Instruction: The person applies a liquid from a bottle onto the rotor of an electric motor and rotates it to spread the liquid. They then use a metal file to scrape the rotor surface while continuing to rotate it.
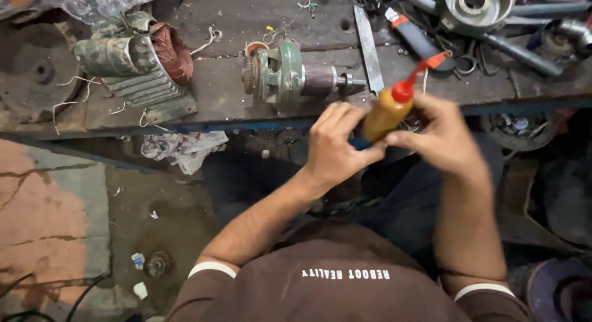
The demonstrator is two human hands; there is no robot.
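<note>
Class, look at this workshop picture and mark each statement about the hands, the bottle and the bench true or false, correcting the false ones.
1. Both hands, the left hand and the right hand, hold the amber bottle. True.
2. The bottle has a blue nozzle. False: its red nozzle is red.
3. The green motor part lies on the bench. True.
4. The flat metal bar is in the left hand. False: it lies on the bench.
5. The motor part touches the bottle. False: they are apart.
</note>
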